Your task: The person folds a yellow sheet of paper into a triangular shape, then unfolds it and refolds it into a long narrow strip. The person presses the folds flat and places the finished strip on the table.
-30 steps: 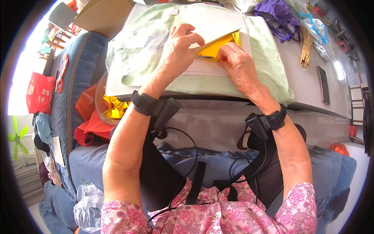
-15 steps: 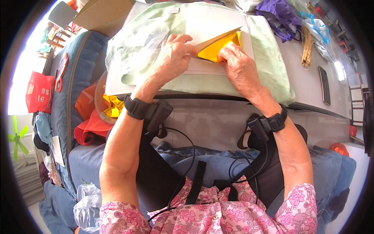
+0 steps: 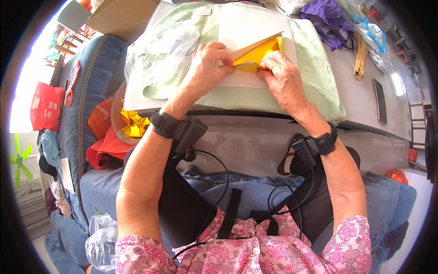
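Note:
A sheet of shiny gold paper [image 3: 258, 51], partly folded, lies over a white board [image 3: 232, 27] on the table. Its far edge stands up as a long slanted flap with a duller back. At the left end of the paper, my left hand [image 3: 207, 66] pinches a corner between thumb and fingers. My right hand [image 3: 283, 77] is closed on the near right edge, fingertips pressed together on the paper. Both wrists wear black straps with small dark boxes.
Under the board spreads a pale green towel [image 3: 319, 86]. Clear plastic [image 3: 159, 50] lies left of my hands. Farther right are a purple bag [image 3: 326, 23], a straw bundle [image 3: 360, 57] and a phone [image 3: 379, 101]. A tub with gold pieces [image 3: 135, 124] stands by the sofa.
The near edge of the gold paper has lifted into a small fold between my hands. My left hand has shifted slightly right, and my right fingers have changed their grip.

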Demonstrator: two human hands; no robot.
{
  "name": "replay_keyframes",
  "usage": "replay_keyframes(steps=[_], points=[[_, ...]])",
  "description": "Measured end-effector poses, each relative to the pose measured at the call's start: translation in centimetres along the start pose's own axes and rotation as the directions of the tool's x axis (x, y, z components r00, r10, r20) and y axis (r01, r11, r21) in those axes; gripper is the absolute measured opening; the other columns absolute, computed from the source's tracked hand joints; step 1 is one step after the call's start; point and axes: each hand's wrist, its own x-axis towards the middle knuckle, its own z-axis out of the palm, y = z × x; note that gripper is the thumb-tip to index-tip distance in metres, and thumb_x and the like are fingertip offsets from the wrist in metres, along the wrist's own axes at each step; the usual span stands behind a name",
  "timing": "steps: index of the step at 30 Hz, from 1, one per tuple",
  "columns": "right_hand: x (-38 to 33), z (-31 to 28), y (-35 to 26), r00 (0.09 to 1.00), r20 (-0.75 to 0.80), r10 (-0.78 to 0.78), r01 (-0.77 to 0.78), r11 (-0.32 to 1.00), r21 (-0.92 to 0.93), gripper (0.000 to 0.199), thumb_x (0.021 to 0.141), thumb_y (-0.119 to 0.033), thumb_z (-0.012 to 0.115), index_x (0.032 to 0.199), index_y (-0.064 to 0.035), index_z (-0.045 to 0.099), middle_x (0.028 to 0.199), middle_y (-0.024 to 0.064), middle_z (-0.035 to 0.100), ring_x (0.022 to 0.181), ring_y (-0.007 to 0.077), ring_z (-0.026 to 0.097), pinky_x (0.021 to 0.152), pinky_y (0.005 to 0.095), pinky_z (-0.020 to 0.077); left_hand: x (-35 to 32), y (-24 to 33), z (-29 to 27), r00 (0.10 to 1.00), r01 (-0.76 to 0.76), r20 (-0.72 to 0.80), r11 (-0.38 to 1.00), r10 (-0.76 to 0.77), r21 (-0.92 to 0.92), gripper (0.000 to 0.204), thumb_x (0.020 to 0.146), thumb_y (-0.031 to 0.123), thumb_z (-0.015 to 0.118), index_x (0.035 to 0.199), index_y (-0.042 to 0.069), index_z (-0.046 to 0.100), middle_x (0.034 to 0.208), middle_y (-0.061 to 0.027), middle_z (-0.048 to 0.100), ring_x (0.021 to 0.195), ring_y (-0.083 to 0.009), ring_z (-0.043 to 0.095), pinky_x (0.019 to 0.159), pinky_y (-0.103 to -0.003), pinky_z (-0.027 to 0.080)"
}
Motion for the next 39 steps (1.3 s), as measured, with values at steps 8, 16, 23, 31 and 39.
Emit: replay_keyframes(steps=[8, 16, 23, 31, 39], points=[[0.1, 0.1, 0.1, 0.999, -0.002, 0.035, -0.035, 0.999, 0.011, 0.009, 0.079, -0.004, 0.069, 0.084, 0.0004, 0.063, 0.093, 0.0132, 0.058, 0.094, 0.0325, 0.059, 0.083, 0.0408, 0.0498, 0.0, -0.3, 1.1, 0.996, 0.05, -0.082, 0.997, -0.046, 0.051, 0.013, 0.073, 0.009, 0.079, 0.08, 0.006, 0.068, 0.124, -0.0133, 0.058, 0.117, -0.0294, 0.049, 0.107, -0.042, 0.032], [0.2, 0.1, 0.4, 0.998, 0.011, 0.058, -0.058, 0.998, -0.005, 0.013, 0.078, -0.006, 0.071, 0.083, 0.001, 0.062, 0.095, 0.0152, 0.057, 0.095, 0.0329, 0.057, 0.084, 0.0413, 0.0487, 0.1, 0.8, 1.1, 0.99, 0.142, -0.04, 0.983, -0.139, 0.113, 0.013, 0.077, 0.015, 0.077, 0.085, 0.006, 0.069, 0.131, -0.0139, 0.056, 0.12, -0.0325, 0.047, 0.107, -0.045, 0.029], [0.4, -0.1, 0.2, 0.995, 0.054, 0.078, -0.077, 0.997, -0.019, 0.015, 0.078, -0.005, 0.073, 0.085, 0.0016, 0.062, 0.096, 0.0158, 0.057, 0.097, 0.034, 0.057, 0.086, 0.0421, 0.0482, 0.0, 0.9, 1.0, 0.993, 0.12, -0.04, 0.984, -0.115, 0.131, 0.014, 0.077, 0.014, 0.077, 0.087, 0.005, 0.07, 0.132, -0.0145, 0.055, 0.122, -0.0336, 0.045, 0.107, -0.045, 0.031], [0.3, 0.3, 0.7, 0.998, 0.029, 0.056, -0.054, 0.997, -0.063, 0.016, 0.078, -0.005, 0.073, 0.087, 0.0031, 0.062, 0.099, 0.0167, 0.058, 0.099, 0.0343, 0.057, 0.088, 0.0424, 0.048, 0.2, 0.5, 1.2, 0.993, 0.114, -0.053, 0.988, -0.109, 0.105, 0.016, 0.076, 0.013, 0.078, 0.087, 0.005, 0.07, 0.131, -0.0149, 0.055, 0.122, -0.0336, 0.046, 0.106, -0.045, 0.032], [0.4, 0.4, 0.6, 0.998, 0.035, 0.06, -0.056, 0.994, -0.093, 0.019, 0.079, -0.006, 0.073, 0.09, 0.0055, 0.062, 0.099, 0.0182, 0.057, 0.099, 0.0351, 0.057, 0.088, 0.0422, 0.0478, 0.4, 0.4, 1.3, 0.992, 0.119, -0.052, 0.986, -0.114, 0.118, 0.014, 0.079, 0.015, 0.076, 0.087, 0.005, 0.071, 0.133, -0.0149, 0.055, 0.122, -0.0327, 0.045, 0.106, -0.045, 0.029]])
